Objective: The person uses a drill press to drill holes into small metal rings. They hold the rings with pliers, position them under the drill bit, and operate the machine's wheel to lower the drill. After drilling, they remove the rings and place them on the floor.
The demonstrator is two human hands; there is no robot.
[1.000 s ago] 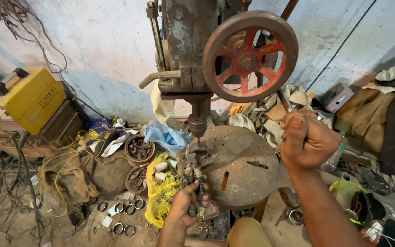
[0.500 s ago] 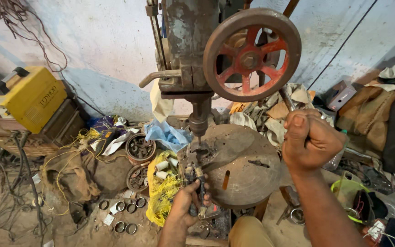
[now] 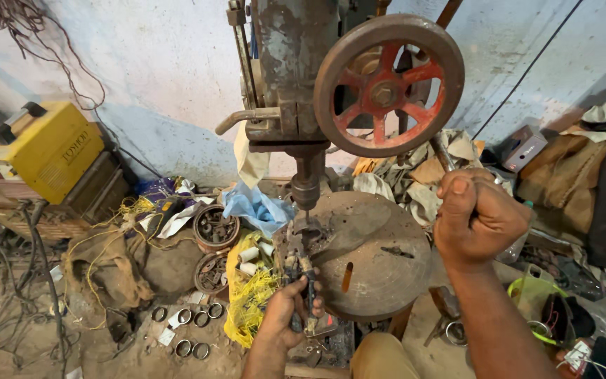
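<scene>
Hands grip pliers and feed lever.

A cluttered workshop: rusty drill press, yellow welder.

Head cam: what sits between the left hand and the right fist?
The round drill table, rusty, with a slot in its plate. The left hand holds a tool at its left edge; the right hand grips a lever handle beyond its right edge.

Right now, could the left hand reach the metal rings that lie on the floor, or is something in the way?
Probably yes, but not freely: the left hand is gripping a tool at the edge of the round drill table. The metal rings lie just to its left on the floor, with only the yellow tangle between them.
</scene>
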